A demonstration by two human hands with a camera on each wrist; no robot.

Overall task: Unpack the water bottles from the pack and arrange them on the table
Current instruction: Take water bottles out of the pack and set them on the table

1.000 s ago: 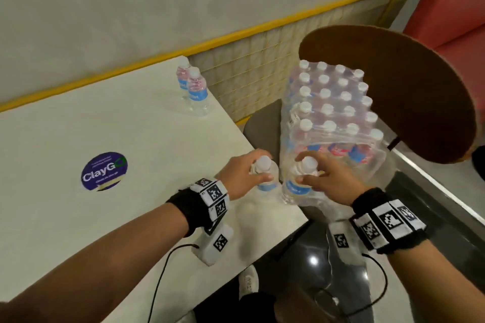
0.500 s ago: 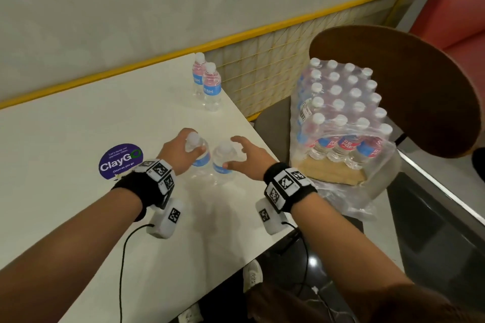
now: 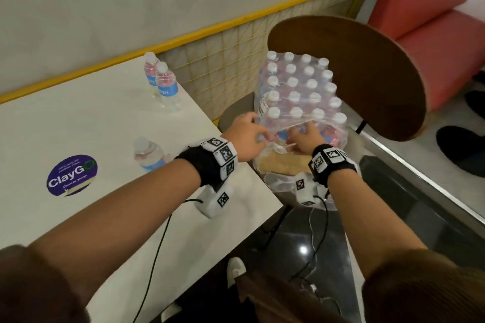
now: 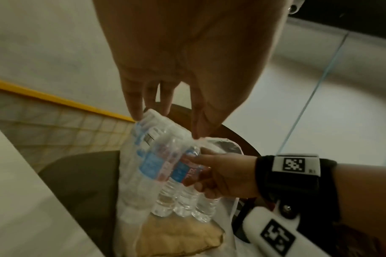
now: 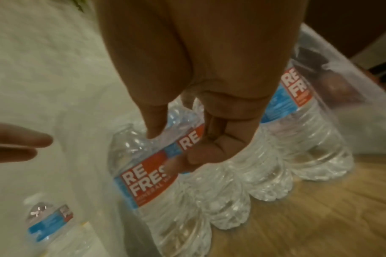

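The shrink-wrapped pack [image 3: 299,86] of water bottles stands on a chair to the right of the white table [image 3: 91,118]; its near side is torn open. My right hand [image 3: 301,136] reaches under the loose wrap and curls round a front-row bottle [image 5: 187,140] with a red and blue label. My left hand [image 3: 249,136] is at the pack's near left corner, its straight fingers [image 4: 135,111] touching the wrap. Two bottles [image 3: 165,84] stand at the table's far corner. Another bottle [image 3: 147,152] stands by my left forearm, partly hidden.
The chair's round wooden back [image 3: 354,73] rises behind the pack. A cardboard sheet [image 3: 283,162] lies under the bottles. A yellow mesh barrier [image 3: 223,73] runs along the wall. A red bench [image 3: 433,8] and dark shoes [image 3: 462,147] are at the right. A purple sticker [image 3: 72,174] marks the table.
Both hands carried a bottle each from the pack to the table, let go, then swung back right to the pack. My right hand now grips a new bottle.
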